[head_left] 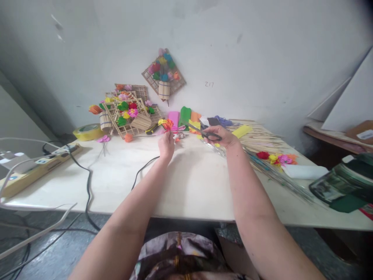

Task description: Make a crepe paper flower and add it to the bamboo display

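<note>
My left hand [166,146] is closed around the base of an orange and yellow paper flower [167,124], held up over the table. In my right hand [223,137] is a pair of scissors [210,135], its dark handles in my fingers and its blades pointing left toward the flower. The blade tips are apart from the flower. Behind my hands lie folded crepe paper pieces: pink [173,119], green [185,118] and orange [195,116]. A small yellow paper piece [194,125] lies close to the blades.
Bamboo lattice pieces with paper flowers [128,109] are piled back left; another decorated lattice [163,76] hangs on the wall. Thin sticks [259,138] and wires [285,184] spread to the right, near a green jar [344,182]. A power strip [40,167] and cables occupy the left.
</note>
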### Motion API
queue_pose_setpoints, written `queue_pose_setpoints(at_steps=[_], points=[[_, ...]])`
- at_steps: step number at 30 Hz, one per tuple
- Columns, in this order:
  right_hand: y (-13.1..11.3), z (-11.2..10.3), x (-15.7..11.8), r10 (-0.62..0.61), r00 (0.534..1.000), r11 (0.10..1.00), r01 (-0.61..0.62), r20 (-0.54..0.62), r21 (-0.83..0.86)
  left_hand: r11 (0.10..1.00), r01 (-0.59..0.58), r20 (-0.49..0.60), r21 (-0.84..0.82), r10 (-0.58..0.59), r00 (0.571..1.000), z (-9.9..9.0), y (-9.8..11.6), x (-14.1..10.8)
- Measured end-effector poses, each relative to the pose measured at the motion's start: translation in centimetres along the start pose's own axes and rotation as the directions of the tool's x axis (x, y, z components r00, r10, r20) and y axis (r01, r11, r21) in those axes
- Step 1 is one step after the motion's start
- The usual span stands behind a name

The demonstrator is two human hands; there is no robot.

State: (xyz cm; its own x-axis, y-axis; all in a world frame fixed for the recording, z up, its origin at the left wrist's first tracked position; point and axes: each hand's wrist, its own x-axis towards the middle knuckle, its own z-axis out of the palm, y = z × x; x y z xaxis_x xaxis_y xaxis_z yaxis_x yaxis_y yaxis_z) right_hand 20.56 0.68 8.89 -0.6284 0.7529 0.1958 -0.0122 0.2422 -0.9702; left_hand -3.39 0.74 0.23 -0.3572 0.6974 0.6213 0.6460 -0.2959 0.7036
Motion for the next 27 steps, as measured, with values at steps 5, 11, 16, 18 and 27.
queue_pose_setpoints(at_steps=[5, 11, 16, 18, 27], points=[[1.1, -0.4, -0.2, 0.057, 0.998, 0.998, -0.057, -0.012, 0.018, 0.987, -0.029, -0.023, 0.159, 0.033, 0.999, -0.6, -0.4, 2.1], [3.2, -0.6, 0.1, 0.099, 0.995, 0.994, -0.099, -0.011, 0.037, 0.944, -0.048, 0.002, 0.327, 0.05, 0.999, -2.0, -1.9, 2.7], [4.0, 0.4, 0.3, 0.098, 0.995, 0.995, -0.098, 0.028, -0.011, 0.919, -0.049, 0.062, 0.391, 0.027, 0.998, -2.3, -3.0, 1.3], [4.0, 0.9, 0.3, 0.074, 0.996, 0.997, -0.073, 0.04, -0.034, 0.912, -0.057, 0.071, 0.405, 0.031, 0.997, -2.3, -3.1, 1.1], [2.6, 2.8, 0.5, -0.004, 0.999, 0.985, -0.003, -0.041, -0.171, 0.892, -0.079, 0.097, 0.445, 0.039, 0.994, -2.4, -3.3, 0.8]])
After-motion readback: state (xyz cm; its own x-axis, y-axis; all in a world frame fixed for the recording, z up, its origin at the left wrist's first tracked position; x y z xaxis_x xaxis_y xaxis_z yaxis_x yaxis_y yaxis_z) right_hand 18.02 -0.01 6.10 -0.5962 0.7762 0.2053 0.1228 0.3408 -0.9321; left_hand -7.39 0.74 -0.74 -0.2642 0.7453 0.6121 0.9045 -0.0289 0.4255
